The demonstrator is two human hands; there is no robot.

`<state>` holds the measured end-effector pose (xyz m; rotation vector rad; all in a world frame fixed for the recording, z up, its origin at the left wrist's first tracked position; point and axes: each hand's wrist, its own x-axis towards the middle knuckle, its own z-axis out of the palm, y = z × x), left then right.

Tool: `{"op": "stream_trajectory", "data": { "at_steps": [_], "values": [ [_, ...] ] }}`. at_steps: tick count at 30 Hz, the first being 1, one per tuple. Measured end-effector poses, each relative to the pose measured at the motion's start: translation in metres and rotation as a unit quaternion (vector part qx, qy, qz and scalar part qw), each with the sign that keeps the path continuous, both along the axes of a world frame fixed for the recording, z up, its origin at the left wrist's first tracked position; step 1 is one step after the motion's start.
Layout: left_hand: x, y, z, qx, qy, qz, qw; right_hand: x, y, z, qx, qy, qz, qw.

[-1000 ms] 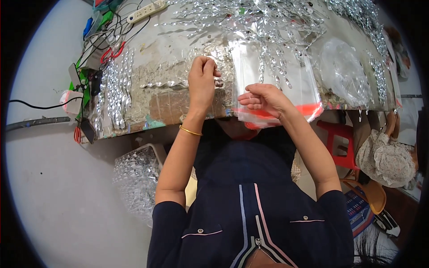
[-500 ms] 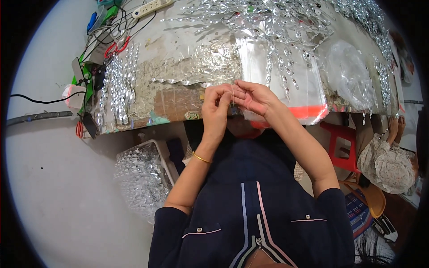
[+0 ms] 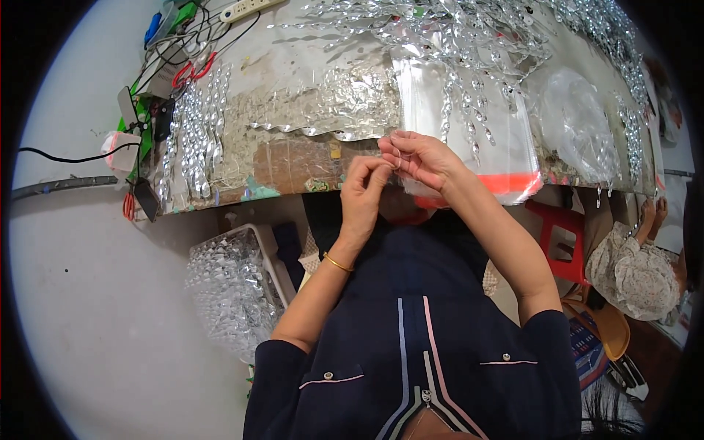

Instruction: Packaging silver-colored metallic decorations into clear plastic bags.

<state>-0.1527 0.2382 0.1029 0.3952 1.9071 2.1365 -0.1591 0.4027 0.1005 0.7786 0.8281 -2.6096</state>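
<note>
We pinched a thin silver twisted strip point(image 3: 394, 149) between left hand point(image 3: 363, 194) and right hand point(image 3: 422, 158), keeping both grips narrow and steady over the clear bag stack point(image 3: 484, 139).

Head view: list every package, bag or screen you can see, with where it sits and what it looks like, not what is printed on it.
Stack of clear plastic bags: on the table beyond the right hand, flat rectangles with an orange-red strip at the near edge.
Crumpled clear bag: on the table to the right, bunched and see-through.
Phone: at the table's near left edge, dark, screen unreadable.
</note>
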Motion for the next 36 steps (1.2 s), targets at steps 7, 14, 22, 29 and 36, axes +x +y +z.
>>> {"op": "stream_trajectory", "data": {
  "at_steps": [7, 14, 22, 29, 36],
  "values": [
    [-0.068, 0.014, 0.005, -0.019, 0.184, -0.072, 0.98, 0.002, 0.011, 0.012, 0.023, -0.015, 0.045, 0.999],
    [-0.092, 0.025, 0.004, -0.057, 0.056, -0.358, 0.93, 0.006, 0.029, 0.001, -0.016, 0.011, 0.053, 0.998],
    [-0.104, 0.028, -0.007, -0.121, 0.239, -0.335, 0.903, 0.005, 0.048, 0.011, 0.058, -0.002, 0.136, 0.989],
    [-0.098, 0.029, 0.01, -0.144, 0.234, -0.321, 0.906, 0.003, 0.054, 0.021, 0.098, 0.014, 0.199, 0.975],
    [-0.091, 0.028, 0.015, -0.165, 0.309, -0.286, 0.892, 0.009, 0.06, 0.031, 0.112, 0.012, 0.195, 0.974]
  ]
}}
